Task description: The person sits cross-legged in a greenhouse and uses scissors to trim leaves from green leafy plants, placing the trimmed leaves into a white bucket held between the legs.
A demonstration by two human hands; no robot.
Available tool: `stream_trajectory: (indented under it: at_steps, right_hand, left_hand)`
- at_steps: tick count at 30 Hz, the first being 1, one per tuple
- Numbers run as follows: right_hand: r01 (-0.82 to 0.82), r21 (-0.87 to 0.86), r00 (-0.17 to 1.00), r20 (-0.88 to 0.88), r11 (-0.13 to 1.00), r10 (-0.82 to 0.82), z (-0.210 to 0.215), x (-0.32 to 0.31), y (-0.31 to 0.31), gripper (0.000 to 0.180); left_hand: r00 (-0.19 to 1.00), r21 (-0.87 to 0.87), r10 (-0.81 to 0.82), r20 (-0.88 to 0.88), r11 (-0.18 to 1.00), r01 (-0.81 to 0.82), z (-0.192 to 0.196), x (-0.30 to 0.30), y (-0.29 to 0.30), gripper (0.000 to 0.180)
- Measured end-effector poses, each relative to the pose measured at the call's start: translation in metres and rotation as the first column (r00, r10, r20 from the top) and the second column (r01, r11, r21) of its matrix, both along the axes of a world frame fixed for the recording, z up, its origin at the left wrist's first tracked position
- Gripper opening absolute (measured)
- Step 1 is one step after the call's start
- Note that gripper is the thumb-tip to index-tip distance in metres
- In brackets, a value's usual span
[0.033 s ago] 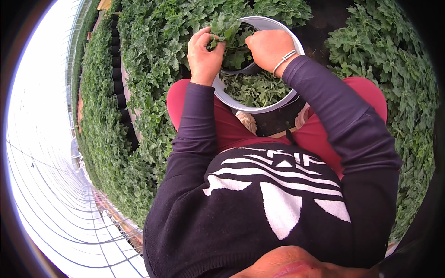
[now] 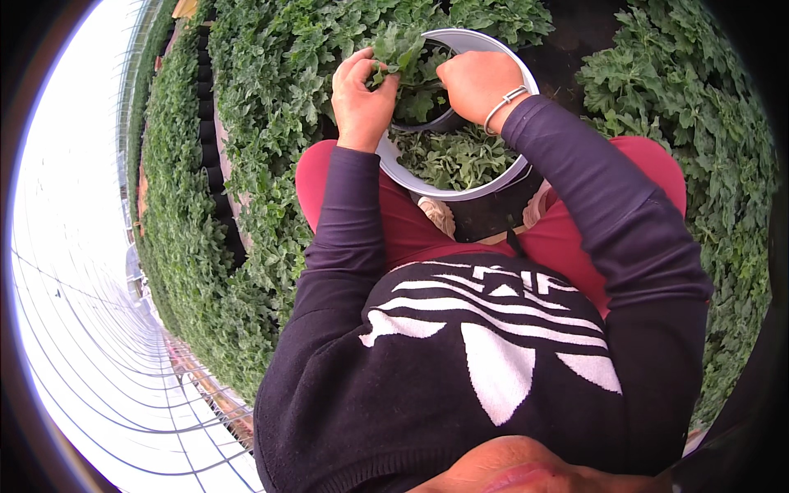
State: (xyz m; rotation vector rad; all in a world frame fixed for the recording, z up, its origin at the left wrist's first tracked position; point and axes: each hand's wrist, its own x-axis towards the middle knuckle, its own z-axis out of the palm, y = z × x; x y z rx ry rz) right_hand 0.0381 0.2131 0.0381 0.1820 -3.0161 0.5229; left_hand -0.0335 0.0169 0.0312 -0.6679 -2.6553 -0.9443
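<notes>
A round white bucket (image 2: 468,195) stands between my knees, with a heap of loose green leafy cuttings (image 2: 454,160) inside. A dark plant pot (image 2: 448,123) rests over its far side, and a leafy plant (image 2: 417,103) grows up out of it. At the bucket's far left, my left hand (image 2: 363,97) is closed in a pinch on a leafy sprig (image 2: 401,51) of that plant. My right hand (image 2: 481,86), a bracelet at its wrist, is curled into a fist over the pot's right side. Whatever its fingers grip is hidden behind the knuckles.
Dense green plants (image 2: 271,90) crowd the left and far sides; more (image 2: 682,90) grow to the right. A row of black pots (image 2: 212,148) runs along the left. Dark ground (image 2: 579,49) shows beyond the bucket, and my shoes (image 2: 437,215) are just below it.
My right hand has shifted very slightly to the right. The left hand, the bucket and the plant look the same.
</notes>
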Motion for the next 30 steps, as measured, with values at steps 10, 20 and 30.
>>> stream_trajectory:
  at_steps: [10,20,30]
  right_hand:
    - [0.049,0.016,0.999,0.004,0.999,-0.050,0.031,0.004,0.034,0.018]
    - [0.042,-0.005,0.997,-0.059,0.999,-0.042,0.026,-0.004,0.024,0.013]
    - [-0.013,0.011,0.997,-0.077,1.000,0.013,0.010,-0.001,0.016,0.016]
  left_hand:
    - [0.999,0.037,-0.015,0.052,0.999,0.013,0.001,0.000,-0.006,0.016]
    - [0.997,0.062,-0.026,0.076,0.998,0.021,0.003,0.001,-0.008,0.015]
    - [0.997,0.060,-0.047,0.063,0.997,0.043,0.003,0.003,-0.006,0.014]
